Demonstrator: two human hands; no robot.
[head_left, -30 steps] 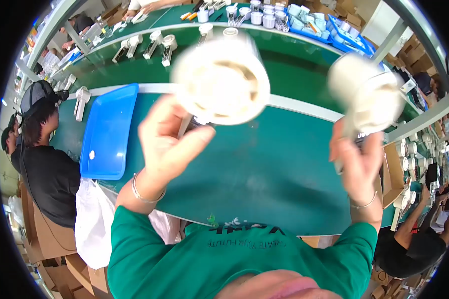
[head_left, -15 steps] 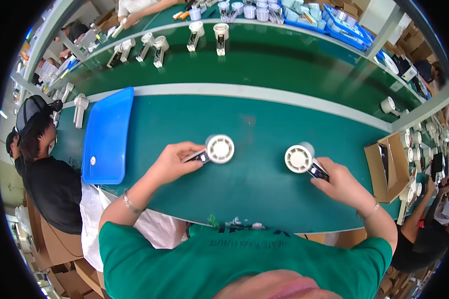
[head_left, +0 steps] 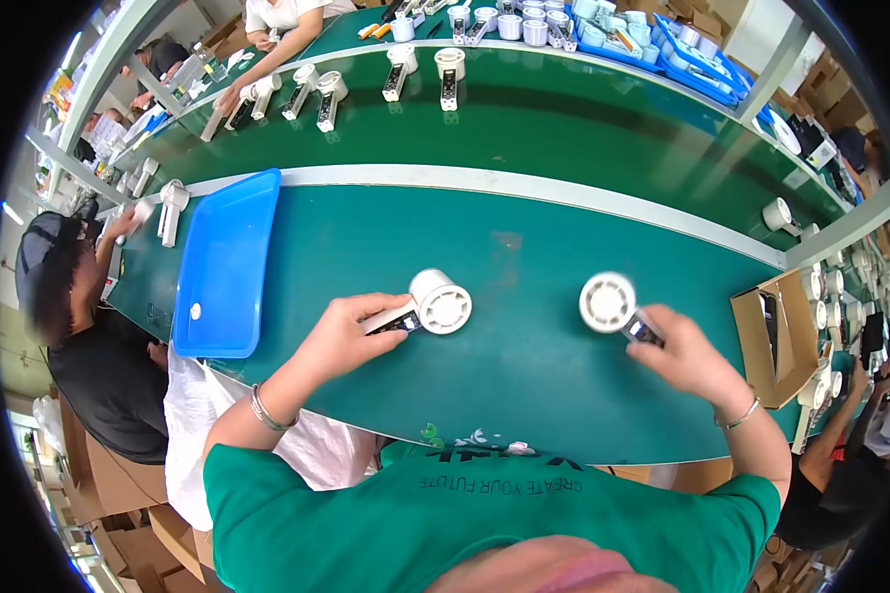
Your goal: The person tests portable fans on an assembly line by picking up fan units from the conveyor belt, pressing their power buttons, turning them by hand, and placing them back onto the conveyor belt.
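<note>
**Left fan (head_left: 443, 304) and right fan (head_left: 608, 304) held apart, heads inward**

From where I stand, with twelve straight ahead of the person, both fans are over the middle of the table (head_left: 524, 405), and bare table shows between their heads. The left fan's head lies at two o'clock from the left hand (head_left: 359, 331), its long axis running back to eight. The right fan's head lies at ten from the right hand (head_left: 684, 348), its handle sloping to four. Each fan is nearest the hand that grips it.

The left hand is closed round its handle, thumb on the near side; the right is closed likewise, slightly blurred. I can't tell whether either fan touches the table.

At ten from the left hand is a blue tray (head_left: 229, 267), a small white disc (head_left: 196, 311) in it. At three from the right hand stands a carton (head_left: 795, 331). Toward eleven, across the rail (head_left: 485, 183), a co-worker's hand (head_left: 229, 101) reaches to a row of fans (head_left: 330, 99).
</note>
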